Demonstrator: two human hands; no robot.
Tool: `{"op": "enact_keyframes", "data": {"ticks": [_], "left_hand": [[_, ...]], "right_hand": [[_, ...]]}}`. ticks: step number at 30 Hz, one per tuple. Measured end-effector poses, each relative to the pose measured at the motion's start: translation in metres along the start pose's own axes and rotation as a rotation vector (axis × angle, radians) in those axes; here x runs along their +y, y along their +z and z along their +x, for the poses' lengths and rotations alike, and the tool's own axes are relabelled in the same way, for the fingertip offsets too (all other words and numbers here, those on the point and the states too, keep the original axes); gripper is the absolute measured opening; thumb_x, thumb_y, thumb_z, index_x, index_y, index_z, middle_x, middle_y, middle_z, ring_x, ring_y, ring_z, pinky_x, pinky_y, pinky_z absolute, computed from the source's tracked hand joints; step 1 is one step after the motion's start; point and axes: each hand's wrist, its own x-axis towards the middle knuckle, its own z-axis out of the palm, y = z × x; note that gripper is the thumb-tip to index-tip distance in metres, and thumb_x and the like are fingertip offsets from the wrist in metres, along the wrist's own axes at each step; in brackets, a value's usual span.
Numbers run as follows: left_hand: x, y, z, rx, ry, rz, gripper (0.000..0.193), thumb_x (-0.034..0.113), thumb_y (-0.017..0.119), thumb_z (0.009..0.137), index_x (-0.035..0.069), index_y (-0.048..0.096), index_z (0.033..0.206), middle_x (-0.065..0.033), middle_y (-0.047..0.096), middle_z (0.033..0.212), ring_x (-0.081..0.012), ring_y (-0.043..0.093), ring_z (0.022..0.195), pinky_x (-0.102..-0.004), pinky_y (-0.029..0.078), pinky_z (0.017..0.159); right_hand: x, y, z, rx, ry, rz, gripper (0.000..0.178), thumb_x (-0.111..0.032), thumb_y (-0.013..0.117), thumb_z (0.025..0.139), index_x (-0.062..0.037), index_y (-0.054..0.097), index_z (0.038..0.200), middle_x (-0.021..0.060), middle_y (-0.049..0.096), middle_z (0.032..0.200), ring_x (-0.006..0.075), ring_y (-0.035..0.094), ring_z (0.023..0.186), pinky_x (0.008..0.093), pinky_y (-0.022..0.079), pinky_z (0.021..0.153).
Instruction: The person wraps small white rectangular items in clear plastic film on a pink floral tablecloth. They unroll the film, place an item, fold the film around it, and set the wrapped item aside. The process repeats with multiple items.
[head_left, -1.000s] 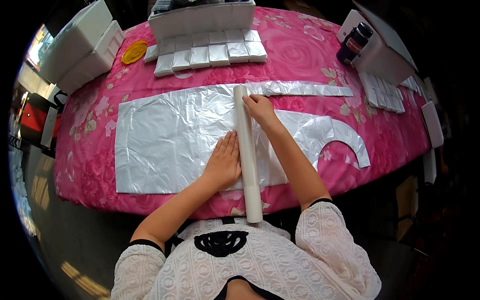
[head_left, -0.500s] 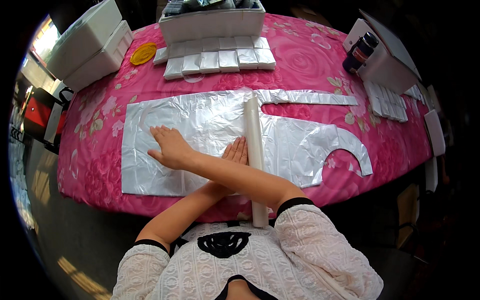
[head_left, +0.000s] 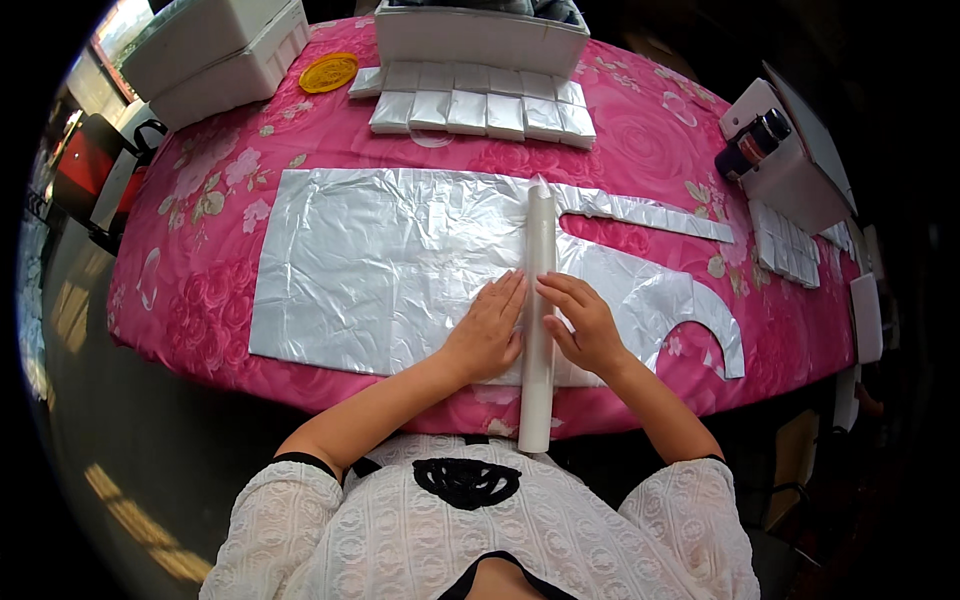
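A thin, shiny plastic apron (head_left: pixel 350 265) lies spread across the table, its wide part to the left and its strap and curved neck loop to the right. Across it, running from far to near, rests a pale tube-shaped roll (head_left: pixel 538 400) whose near end reaches past the table edge. My left hand (head_left: pixel 488 322) lies flat on the apron, fingertips against the roll's left side. My right hand (head_left: pixel 582 325) is at the roll's right side, fingers spread and slightly bent, fingertips touching or very near it. Neither hand grasps anything.
Folded silvery packets (head_left: pixel 470 112) stand in rows before a white foam box (head_left: pixel 480 40). More foam boxes (head_left: pixel 225 75) and a yellow round lid (head_left: pixel 328 73) are far left. At right are a dark flask (head_left: pixel 752 145), a white box (head_left: pixel 790 185) and more packets (head_left: pixel 783 243). A pink flowered cloth (head_left: pixel 200 310) covers the table.
My right hand has left the apron's left part and come back to the roll's right side, so my arms no longer cross. My left hand stays beside the roll. The view has shifted slightly.
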Motion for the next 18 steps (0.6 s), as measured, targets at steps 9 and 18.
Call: {"op": "enact_keyframes", "data": {"ticks": [9,18], "left_hand": [[-0.003,-0.073,-0.034,0.027,-0.113,-0.183,0.057,0.002,0.054,0.075,-0.001,0.037,0.129,-0.0189,0.039,0.133,-0.0335,0.039,0.122,-0.0377,0.032,0.101],[-0.021,-0.151,-0.118,0.332,-0.504,-0.312,0.052,0.005,0.052,0.080,0.003,0.038,0.130,-0.0139,0.040,0.135,-0.0295,0.042,0.122,-0.0384,0.032,0.102]], "right_hand": [[0.012,0.011,-0.010,-0.332,-0.090,-0.151,0.063,-0.039,0.052,0.082,-0.0073,0.036,0.134,0.0134,0.029,0.142,0.0314,0.024,0.132,0.0429,0.020,0.107],[-0.091,0.093,0.098,-0.706,-0.367,0.540,0.055,-0.045,0.047,0.087,-0.0027,0.049,0.123,0.0148,0.047,0.128,0.0277,0.033,0.128,0.0438,0.024,0.105]]}}
